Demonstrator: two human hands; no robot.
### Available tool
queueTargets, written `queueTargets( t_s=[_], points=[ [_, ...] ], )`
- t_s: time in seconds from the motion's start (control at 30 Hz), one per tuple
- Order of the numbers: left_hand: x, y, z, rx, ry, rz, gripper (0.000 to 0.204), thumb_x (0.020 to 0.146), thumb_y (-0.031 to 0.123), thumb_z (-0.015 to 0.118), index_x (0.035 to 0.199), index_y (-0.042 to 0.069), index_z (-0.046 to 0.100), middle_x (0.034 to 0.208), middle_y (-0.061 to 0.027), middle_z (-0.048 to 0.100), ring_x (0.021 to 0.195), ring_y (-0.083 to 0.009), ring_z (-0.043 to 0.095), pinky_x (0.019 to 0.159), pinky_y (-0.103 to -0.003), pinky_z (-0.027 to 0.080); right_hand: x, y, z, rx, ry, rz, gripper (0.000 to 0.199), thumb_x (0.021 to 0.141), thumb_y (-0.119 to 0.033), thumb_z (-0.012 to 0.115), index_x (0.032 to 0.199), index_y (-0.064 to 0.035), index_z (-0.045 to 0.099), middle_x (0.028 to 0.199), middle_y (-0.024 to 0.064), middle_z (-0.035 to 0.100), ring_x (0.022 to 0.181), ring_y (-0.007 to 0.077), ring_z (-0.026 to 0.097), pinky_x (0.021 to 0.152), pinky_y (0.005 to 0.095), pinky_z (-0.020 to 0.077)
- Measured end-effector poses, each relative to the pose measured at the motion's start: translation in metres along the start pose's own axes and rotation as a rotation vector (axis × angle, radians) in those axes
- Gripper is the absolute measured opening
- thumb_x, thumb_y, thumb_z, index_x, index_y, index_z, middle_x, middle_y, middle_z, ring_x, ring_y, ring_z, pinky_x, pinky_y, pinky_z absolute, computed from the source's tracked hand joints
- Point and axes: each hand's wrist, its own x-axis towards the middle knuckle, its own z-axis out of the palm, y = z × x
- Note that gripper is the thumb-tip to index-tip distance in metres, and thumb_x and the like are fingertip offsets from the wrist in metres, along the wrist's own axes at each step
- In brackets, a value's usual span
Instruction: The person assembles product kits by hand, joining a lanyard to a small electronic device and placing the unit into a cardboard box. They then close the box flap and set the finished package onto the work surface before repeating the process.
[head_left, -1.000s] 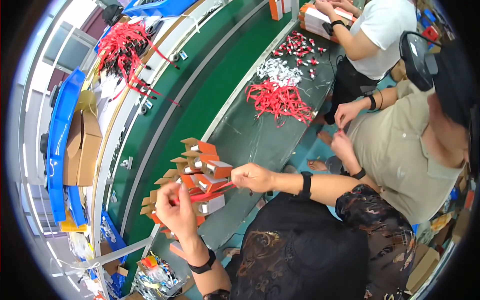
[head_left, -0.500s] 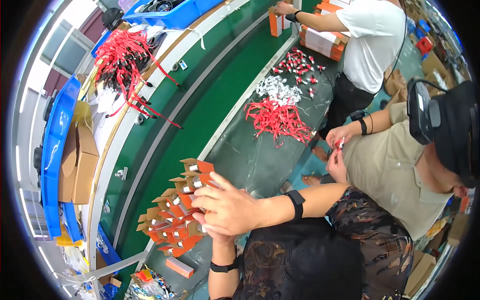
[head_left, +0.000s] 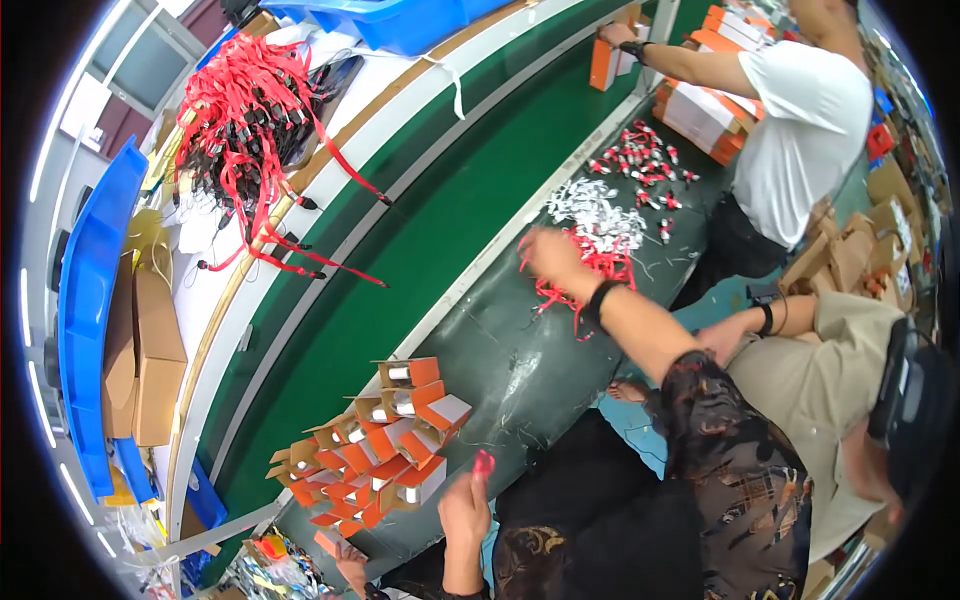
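My left hand (head_left: 465,515) is closed in a pinch, with a small red strap loop (head_left: 484,463) showing above its fingertips. It is just in front of a cluster of open orange and white boxes (head_left: 385,445), several of them holding small white items. My right hand (head_left: 560,262) reaches over the far part of the dark table to a pile of red straps (head_left: 615,268). Motion smears its fingers, and a bit of red shows beside them. White cables (head_left: 598,213) lie just beyond that hand, with small red-and-white pieces (head_left: 645,165) behind them.
Another person's hand (head_left: 350,566) touches a box at the lower left. A co-worker in beige (head_left: 780,385) sits at my right; one in white (head_left: 810,130) handles orange boxes farther off. A green conveyor (head_left: 420,240) runs alongside. Red lanyard-like cables (head_left: 250,110) heap on the white shelf.
My hands were together above the boxes and have parted. The right went far across to the red straps; the left dropped nearer with a red loop. The view has shifted, and another hand appears lower left.
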Motion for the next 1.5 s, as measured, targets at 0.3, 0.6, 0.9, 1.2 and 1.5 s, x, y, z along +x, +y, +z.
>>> queueTargets(
  t_s=[0.3, 0.6, 0.9, 1.2, 1.5],
  points=[
    [-0.066, -0.018, 0.02, -0.153, -0.034, -0.392, 0.043, 0.105, 0.037, 0.041, 0.102, 0.006, 0.071, 0.079, -0.0257, 0.063, 0.078, -0.0475, 0.063, 0.068, -0.049, 0.047, 0.097, 0.093, 0.016, -0.288, 0.03, 0.387, 0.018, 0.085, -0.016, 0.06, 0.091, -0.0083, 0.075, 0.097, 0.0173, 0.073, 0.095, 0.0358, 0.071, 0.081, 0.0499, 0.056],
    [-0.089, -0.021, 0.008, -0.127, 0.199, -0.355, 0.038, 0.103, 0.033, 0.046, 0.098, 0.002, 0.067, 0.075, -0.027, 0.062, 0.075, -0.0478, 0.062, 0.064, -0.051, 0.047, 0.066, 0.066, 0.005, 0.106, 0.188, 0.182, 0.013, 0.088, -0.012, 0.055, 0.088, 0.0001, 0.059, 0.08, 0.0248, 0.068, 0.082, 0.0476, 0.066, 0.074, 0.0492, 0.0545],
    [-0.064, -0.02, -0.03, -0.302, 0.223, 0.022, 0.028, 0.102, 0.024, 0.057, 0.098, -0.001, 0.07, 0.067, -0.0077, 0.061, 0.059, -0.0126, 0.057, 0.056, -0.03, 0.046, -0.098, -0.065, -0.065, 1.335, -0.108, 0.277, 0.024, 0.094, 0.0, 0.04, 0.102, -0.0092, 0.061, 0.079, -0.0007, 0.063, 0.058, 0.0042, 0.049, 0.05, 0.0203, 0.0406],
    [-0.079, -0.043, -0.088, -0.495, 0.119, 0.166, 0.018, 0.094, 0.014, 0.069, 0.099, 0.001, 0.058, 0.072, -0.0027, 0.064, 0.062, -0.0075, 0.058, 0.057, -0.024, 0.045, -0.272, -0.245, -0.103, 1.199, -0.651, -0.109, 0.021, 0.096, -0.006, 0.049, 0.107, -0.0021, 0.067, 0.087, 0.0007, 0.065, 0.066, 0.0062, 0.055, 0.06, 0.0224, 0.0462],
    [-0.111, -0.138, -0.093, -0.816, -0.198, 0.421, 0.011, 0.098, 0.013, 0.064, 0.099, 0.005, 0.056, 0.085, 0.0007, 0.063, 0.078, -0.0056, 0.059, 0.066, -0.023, 0.047, -0.364, -0.335, -0.083, 0.586, -0.487, -0.866, 0.018, 0.08, -0.019, 0.081, 0.085, -0.006, 0.069, 0.073, 0.0092, 0.063, 0.064, 0.0228, 0.063, 0.057, 0.0337, 0.0487]
  ],
)
